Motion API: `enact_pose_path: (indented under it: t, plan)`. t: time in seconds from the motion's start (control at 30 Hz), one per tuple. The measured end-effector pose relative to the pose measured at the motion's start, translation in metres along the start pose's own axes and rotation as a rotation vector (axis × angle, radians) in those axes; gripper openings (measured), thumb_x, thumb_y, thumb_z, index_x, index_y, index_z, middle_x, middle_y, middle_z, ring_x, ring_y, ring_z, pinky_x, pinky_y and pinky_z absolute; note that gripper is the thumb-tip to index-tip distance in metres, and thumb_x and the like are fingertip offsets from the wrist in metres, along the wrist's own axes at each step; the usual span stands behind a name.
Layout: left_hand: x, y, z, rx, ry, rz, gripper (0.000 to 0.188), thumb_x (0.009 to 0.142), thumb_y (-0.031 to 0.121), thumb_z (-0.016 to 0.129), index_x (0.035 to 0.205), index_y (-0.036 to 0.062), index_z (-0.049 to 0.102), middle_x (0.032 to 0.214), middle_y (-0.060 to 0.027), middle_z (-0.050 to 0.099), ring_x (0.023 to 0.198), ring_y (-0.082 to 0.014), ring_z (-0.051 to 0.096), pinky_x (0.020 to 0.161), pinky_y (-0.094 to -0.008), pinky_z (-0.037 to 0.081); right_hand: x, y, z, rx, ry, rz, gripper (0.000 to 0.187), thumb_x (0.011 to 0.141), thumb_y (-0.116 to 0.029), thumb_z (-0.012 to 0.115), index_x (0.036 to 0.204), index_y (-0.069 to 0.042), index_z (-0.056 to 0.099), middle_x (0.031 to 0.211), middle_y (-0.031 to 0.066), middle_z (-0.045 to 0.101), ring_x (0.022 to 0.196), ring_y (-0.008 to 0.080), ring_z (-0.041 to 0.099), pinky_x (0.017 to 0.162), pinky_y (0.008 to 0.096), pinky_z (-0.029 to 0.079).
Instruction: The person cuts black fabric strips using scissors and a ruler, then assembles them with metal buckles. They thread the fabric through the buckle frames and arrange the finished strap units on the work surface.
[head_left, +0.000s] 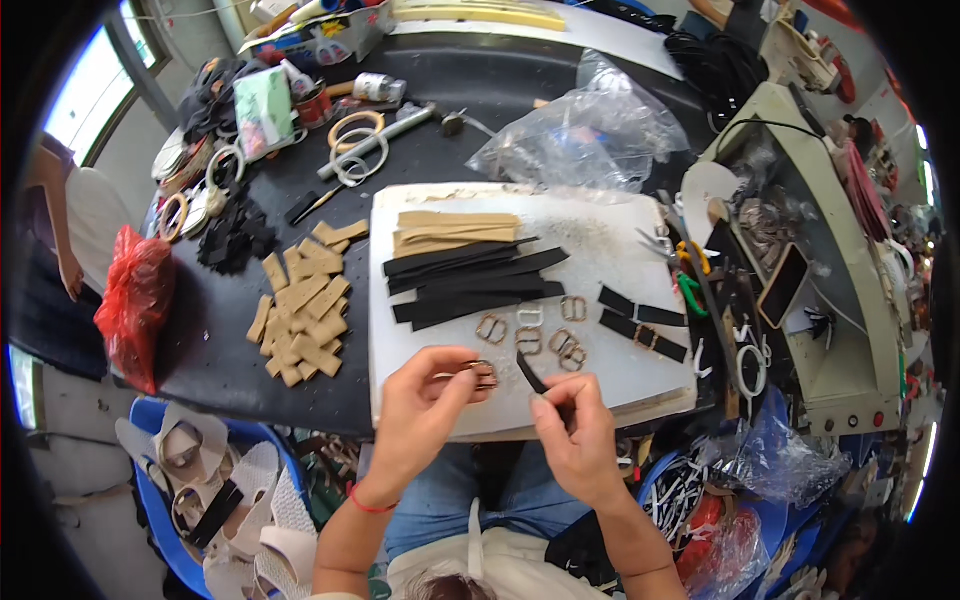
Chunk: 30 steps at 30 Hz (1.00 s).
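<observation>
Over the near edge of a white board (610,240), my left hand (428,400) pinches a small metal buckle (484,375) between thumb and fingers. A short gap to its right, my right hand (575,428) is closed on one end of a black strap (531,373), whose free end points up and left toward the buckle. Several loose buckles (529,341) lie on the board just beyond my hands. To their right are two black straps (645,338), the nearer with a buckle on it. Farther back, a stack of black straps (475,285) lies in front of tan straps (456,230).
Tan pieces (310,305) are heaped left of the board, near a red plastic bag (138,300). Behind lie tape rings (358,145) and a clear plastic bag (590,130). A machine (850,340) with a phone (783,285) stands right. A blue basket (155,480) holds sandals.
</observation>
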<state>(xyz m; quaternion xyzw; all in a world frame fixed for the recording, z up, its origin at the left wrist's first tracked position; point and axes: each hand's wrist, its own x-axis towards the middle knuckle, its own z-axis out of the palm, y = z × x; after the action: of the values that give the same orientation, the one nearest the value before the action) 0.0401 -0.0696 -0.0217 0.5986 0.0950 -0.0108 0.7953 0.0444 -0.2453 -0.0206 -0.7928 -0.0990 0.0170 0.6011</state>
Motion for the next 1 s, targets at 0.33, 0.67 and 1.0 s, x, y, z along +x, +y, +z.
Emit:
enact_pose_path:
  t: [0.33, 0.67, 1.0]
  plan:
    - [-0.007, -0.018, 0.019, -0.201, 0.123, 0.087, 0.025, 0.090, 0.002, 0.061, 0.113, -0.0060, 0.057, 0.103, -0.0150, 0.065, 0.096, -0.0179, 0.065, 0.083, -0.0302, 0.056, -0.018, -0.009, 0.010, 0.165, 0.191, -0.047, 0.021, 0.085, 0.003, 0.066, 0.105, 0.005, 0.062, 0.090, 0.0085, 0.066, 0.078, 0.0089, 0.061, 0.070, 0.0221, 0.051]
    - [-0.008, -0.028, 0.024, 0.194, 0.284, 0.380, 0.027, 0.084, -0.007, 0.062, 0.111, -0.0051, 0.061, 0.108, -0.0158, 0.066, 0.095, -0.0184, 0.067, 0.083, -0.0277, 0.055, -0.008, -0.006, 0.025, 0.066, 0.170, 0.007, 0.016, 0.084, 0.002, 0.067, 0.100, 0.004, 0.064, 0.087, 0.0071, 0.066, 0.075, 0.0076, 0.061, 0.066, 0.0210, 0.050]
    - [-0.004, -0.026, 0.025, 0.401, 0.352, 0.533, 0.027, 0.079, -0.008, 0.064, 0.105, -0.0013, 0.066, 0.109, -0.0159, 0.067, 0.089, -0.0200, 0.069, 0.076, -0.0280, 0.058, 0.003, 0.000, 0.026, 0.235, 0.077, -0.037, 0.018, 0.085, 0.002, 0.064, 0.103, 0.004, 0.063, 0.091, 0.0054, 0.065, 0.075, 0.0058, 0.059, 0.066, 0.0201, 0.049]
